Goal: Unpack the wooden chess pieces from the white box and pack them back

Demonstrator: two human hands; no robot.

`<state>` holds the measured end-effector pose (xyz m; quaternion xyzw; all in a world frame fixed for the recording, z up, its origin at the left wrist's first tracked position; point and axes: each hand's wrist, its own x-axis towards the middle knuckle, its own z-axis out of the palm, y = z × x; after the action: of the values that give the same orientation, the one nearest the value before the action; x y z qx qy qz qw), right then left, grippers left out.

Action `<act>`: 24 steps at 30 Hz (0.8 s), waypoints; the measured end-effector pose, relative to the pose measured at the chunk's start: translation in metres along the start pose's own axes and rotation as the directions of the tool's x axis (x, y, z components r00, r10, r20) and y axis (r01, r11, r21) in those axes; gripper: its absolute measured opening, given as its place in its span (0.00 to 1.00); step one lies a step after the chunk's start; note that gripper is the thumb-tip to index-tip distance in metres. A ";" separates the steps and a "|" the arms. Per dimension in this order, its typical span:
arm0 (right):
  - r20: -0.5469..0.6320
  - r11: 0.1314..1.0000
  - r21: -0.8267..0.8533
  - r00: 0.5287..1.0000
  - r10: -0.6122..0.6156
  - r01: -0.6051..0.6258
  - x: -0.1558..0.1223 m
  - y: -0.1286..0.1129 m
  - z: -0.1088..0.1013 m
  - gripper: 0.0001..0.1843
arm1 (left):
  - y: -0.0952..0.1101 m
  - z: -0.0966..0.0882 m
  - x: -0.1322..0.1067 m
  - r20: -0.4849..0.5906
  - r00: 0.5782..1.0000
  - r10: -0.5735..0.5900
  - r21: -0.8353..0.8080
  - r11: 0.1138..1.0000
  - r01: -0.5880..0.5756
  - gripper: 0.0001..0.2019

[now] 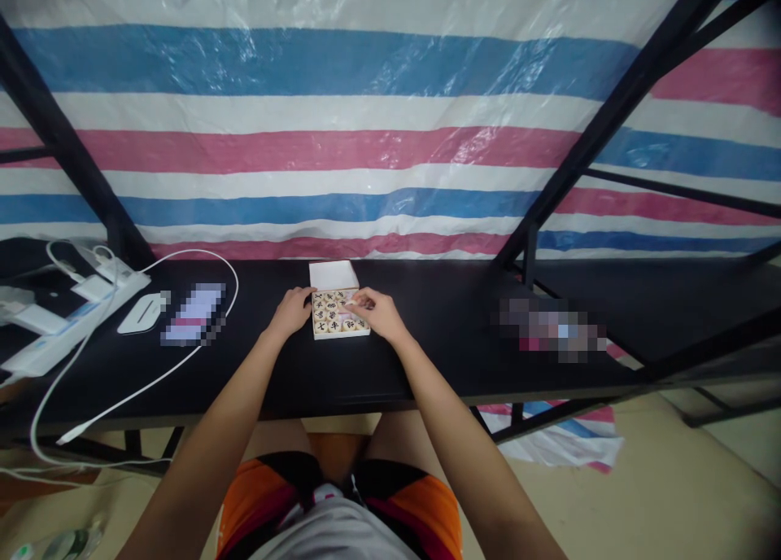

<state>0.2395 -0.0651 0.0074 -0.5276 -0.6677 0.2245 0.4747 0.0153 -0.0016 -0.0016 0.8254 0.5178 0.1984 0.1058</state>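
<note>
Striped sheeting backs your black desk, and there's the open box of round pieces on top! Your right hand pinches one piece over it; your left hand meets its left edge, grip unclear.

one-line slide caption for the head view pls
On a black table, an open box of round, character-marked pieces, left hand at its side, right hand over them.

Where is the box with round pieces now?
In the head view, the box sits on the black table just left of centre, between the left hand and right hand, in front of a white panel.
</note>
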 end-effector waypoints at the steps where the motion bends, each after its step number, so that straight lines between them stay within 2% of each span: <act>1: -0.054 0.999 0.030 0.998 0.025 -0.024 0.001 0.002 -0.004 0.15 | 0.000 0.000 0.000 0.000 1.000 0.000 -0.001 1.000 0.000 0.21; 4: -0.132 0.987 0.024 0.978 0.161 -0.160 0.002 0.015 -0.021 0.15 | -0.001 0.001 0.000 -0.004 1.000 -0.001 -0.003 1.000 0.001 0.22; 6: -0.111 0.960 -0.085 0.960 0.257 -0.267 0.002 0.025 -0.031 0.13 | -0.002 0.001 0.000 -0.006 1.000 0.000 -0.006 1.000 0.000 0.22; 8: -0.096 0.930 -0.192 0.949 0.300 -0.313 0.001 0.032 -0.038 0.12 | -0.001 0.001 0.000 -0.005 1.000 0.001 -0.009 1.000 -0.001 0.22; 15: 0.008 0.908 -0.338 0.964 0.267 -0.249 -0.003 0.033 -0.037 0.11 | -0.001 0.002 -0.001 -0.009 1.000 -0.006 -0.022 1.000 0.005 0.21; 20: -0.020 0.905 -0.366 0.974 0.225 -0.216 -0.003 0.033 -0.033 0.11 | 0.000 0.001 -0.001 -0.001 1.000 -0.003 -0.017 1.000 0.003 0.21; 24: -0.064 0.887 -0.385 0.966 0.250 -0.256 -0.003 0.033 -0.035 0.10 | 0.001 -0.001 -0.001 0.006 1.000 -0.007 -0.013 1.000 0.008 0.21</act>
<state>0.2862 -0.0632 -0.0045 -0.6953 -0.6215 0.1437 0.3311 0.0154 -0.0027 -0.0010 0.8233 0.5193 0.1988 0.1136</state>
